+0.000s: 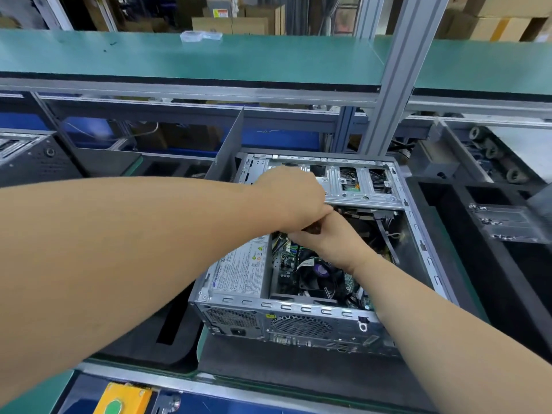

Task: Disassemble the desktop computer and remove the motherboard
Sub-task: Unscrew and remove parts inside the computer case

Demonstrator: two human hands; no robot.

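We see a long workbench with a green mat top (pixel 136 167). On it lies a flat black foam pad (pixel 298 366). The open grey metal computer case (pixel 298 309) sits on its side on that pad. Black foam trays with deep holes (pixel 466 222) lie to the right and left of it. Above, a green shelf (pixel 179 58) holds a small clear plastic box (pixel 200 36).

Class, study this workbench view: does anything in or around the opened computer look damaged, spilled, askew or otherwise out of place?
Nothing stands out. The open silver metal computer case lies on its side on the dark mat, its side panel off as disassembly requires. Both hands, left and right, work inside. No damage or spills show.
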